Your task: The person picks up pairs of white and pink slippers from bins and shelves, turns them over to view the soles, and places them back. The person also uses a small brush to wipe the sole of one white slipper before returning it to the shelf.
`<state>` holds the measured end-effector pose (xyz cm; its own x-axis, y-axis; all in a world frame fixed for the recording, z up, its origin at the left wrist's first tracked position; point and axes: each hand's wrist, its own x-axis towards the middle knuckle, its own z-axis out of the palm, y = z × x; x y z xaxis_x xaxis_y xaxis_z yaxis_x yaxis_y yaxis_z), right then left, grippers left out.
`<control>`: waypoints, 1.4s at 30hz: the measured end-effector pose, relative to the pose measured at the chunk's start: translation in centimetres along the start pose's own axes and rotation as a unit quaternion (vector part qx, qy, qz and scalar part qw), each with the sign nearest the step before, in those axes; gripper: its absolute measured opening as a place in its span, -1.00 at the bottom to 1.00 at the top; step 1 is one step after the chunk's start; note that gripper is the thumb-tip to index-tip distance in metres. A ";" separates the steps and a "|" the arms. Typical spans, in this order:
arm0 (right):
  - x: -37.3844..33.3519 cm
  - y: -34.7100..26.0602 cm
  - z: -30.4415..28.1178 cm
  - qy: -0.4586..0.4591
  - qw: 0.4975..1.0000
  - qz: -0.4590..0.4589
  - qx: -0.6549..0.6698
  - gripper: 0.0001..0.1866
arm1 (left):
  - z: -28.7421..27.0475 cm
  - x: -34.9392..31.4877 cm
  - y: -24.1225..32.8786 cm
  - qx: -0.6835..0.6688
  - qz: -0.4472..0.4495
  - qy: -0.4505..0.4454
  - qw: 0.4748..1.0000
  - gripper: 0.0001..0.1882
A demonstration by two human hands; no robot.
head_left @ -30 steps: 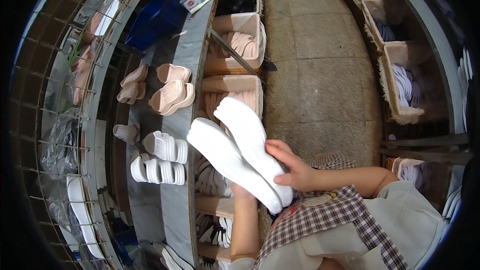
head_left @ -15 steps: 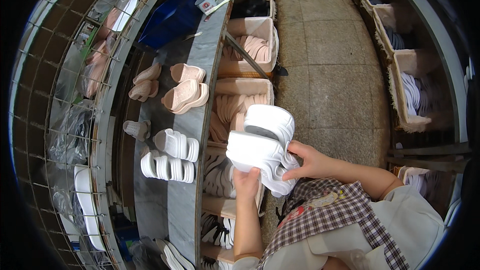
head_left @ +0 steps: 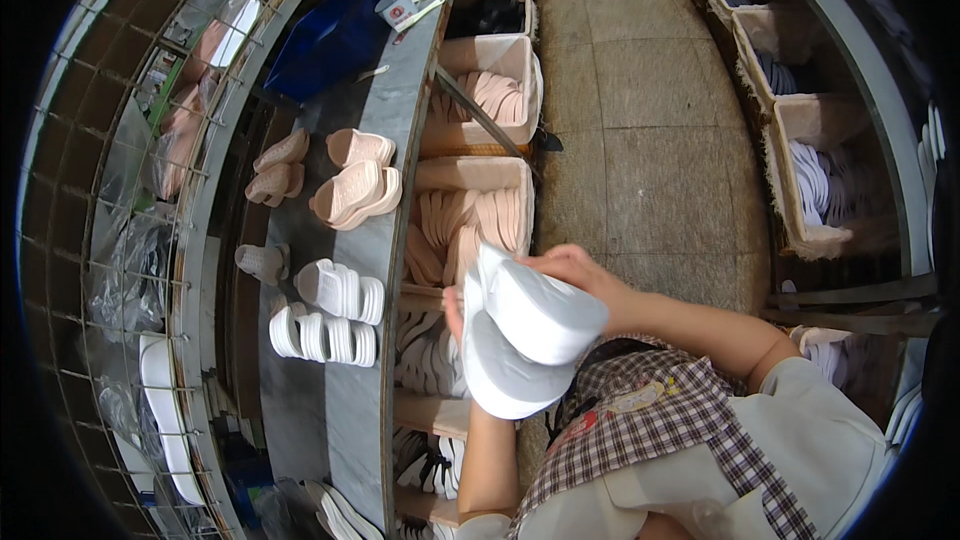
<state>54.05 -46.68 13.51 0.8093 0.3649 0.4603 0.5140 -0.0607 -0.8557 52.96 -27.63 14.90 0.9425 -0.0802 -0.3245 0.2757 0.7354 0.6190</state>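
A pair of white shoe soles (head_left: 548, 318) is held between my two hands in front of the checked apron, their smooth faces tilted up toward me. My left hand (head_left: 454, 316) grips them along the left edge; only some fingers show, the rest lie behind the soles. Closed over the far right edge, my right hand (head_left: 575, 268) has its fingertips partly hidden by the soles. To the left, on the grey marbled bench, are stacked white soles (head_left: 325, 338) and another white stack (head_left: 340, 288). Beyond them sit pink soles (head_left: 352, 195), nested in one another.
Cloth-lined bins (head_left: 527, 210) with pink and white soles line the bench's right side. A blue crate (head_left: 325, 35) and a cup (head_left: 396, 9) stand at the far end. Wire mesh (head_left: 110, 140) runs along the left. Across the tiled aisle (head_left: 650, 140) are more bins (head_left: 820, 125).
My hands have turned the soles over, so their smooth faces now show instead of their sides. My right hand has moved up to the far edge, and the view has shifted slightly.
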 end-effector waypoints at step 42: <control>-1.4 -4.3 2.4 0.011 0.795 0.269 0.544 -0.36 | -2.6 -2.9 3.4 -0.011 0.127 -0.004 0.992 -0.47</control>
<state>50.06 -44.71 16.01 0.8395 0.5412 -0.0485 -0.4491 0.6408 -0.6227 50.65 -23.13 16.14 0.9827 0.1039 -0.1535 0.0247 0.7473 0.6641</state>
